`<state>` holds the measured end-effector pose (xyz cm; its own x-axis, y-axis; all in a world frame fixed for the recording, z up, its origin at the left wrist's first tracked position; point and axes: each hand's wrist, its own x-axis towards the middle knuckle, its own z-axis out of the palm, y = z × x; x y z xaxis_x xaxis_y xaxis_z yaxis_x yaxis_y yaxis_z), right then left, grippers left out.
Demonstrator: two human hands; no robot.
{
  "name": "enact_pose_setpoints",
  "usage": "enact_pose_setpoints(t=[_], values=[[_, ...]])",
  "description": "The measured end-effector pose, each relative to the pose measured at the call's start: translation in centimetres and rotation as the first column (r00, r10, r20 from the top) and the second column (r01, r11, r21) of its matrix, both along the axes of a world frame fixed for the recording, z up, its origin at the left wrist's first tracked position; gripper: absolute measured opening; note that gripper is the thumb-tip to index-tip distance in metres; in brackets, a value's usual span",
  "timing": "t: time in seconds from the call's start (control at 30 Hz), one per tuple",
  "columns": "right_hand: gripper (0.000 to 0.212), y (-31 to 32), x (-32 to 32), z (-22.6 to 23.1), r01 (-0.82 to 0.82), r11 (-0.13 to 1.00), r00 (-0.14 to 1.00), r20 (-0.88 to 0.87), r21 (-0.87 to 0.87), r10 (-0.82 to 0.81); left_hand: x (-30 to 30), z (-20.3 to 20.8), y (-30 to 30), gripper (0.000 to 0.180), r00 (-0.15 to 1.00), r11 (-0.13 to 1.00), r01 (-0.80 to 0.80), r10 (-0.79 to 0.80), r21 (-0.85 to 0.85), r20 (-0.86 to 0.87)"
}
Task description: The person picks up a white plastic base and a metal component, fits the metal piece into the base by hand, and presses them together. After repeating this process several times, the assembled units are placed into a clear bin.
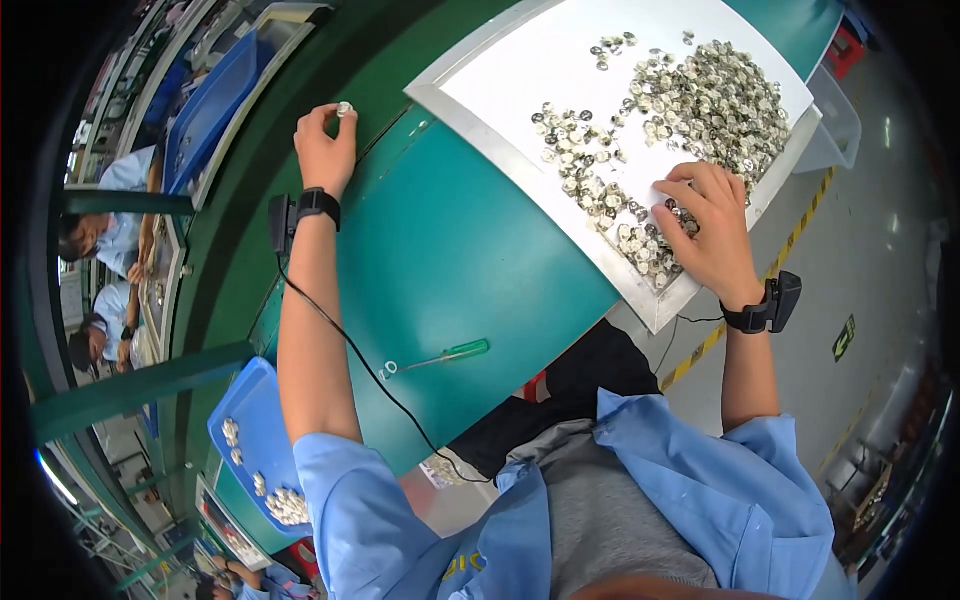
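My left hand is raised over the far left of the green table, its thumb and fingers pinching a small round whitish piece. On the right, my right hand reaches over a white framed board. Its thumb and forefinger are apart, with no piece visible between them. Beneath and around its fingers lie many small round silvery, clear-looking pieces, heaped thickest at the board's far right. A looser band of them runs down to the near corner.
A green-handled screwdriver and small white rings lie on the green table. A blue tray with whitish pieces is at lower left. A clear bin stands beyond the board. Co-workers sit at far left.
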<state>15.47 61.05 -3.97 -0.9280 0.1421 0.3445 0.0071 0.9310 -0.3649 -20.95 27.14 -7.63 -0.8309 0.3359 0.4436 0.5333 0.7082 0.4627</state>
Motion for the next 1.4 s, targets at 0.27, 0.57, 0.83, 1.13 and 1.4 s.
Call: enact_pose_setpoints(t=[0.27,0.57,0.83,1.13,1.4], values=[[0.018,0.7,-0.4,-0.5,-0.004,0.996,0.998,-0.068,-0.089,-0.002,-2.4,-1.4,1.9,0.038,0.996,0.998,-0.044,0.047,-0.053,0.071],[0.016,0.3,0.5,0.8,-0.094,0.995,0.995,0.017,-0.041,0.094,0.0,0.1,2.9,0.032,0.966,0.962,-0.013,-0.058,-0.272,-0.25],[0.009,0.3,0.9,0.5,-0.125,0.989,0.992,-0.003,-0.078,0.125,-0.6,-0.4,4.6,0.036,0.975,0.954,0.058,-0.117,-0.294,-0.188],[0.007,0.3,0.8,0.1,-0.108,0.988,0.994,-0.042,-0.114,0.104,-2.0,-0.1,8.9,0.035,0.999,0.957,0.014,-0.025,-0.289,-0.034],[0.007,0.4,0.9,-0.4,-0.12,0.983,0.989,-0.103,-0.137,0.107,2.9,6.5,8.7,0.025,0.908,0.75,0.19,-0.379,0.633,0.177]])
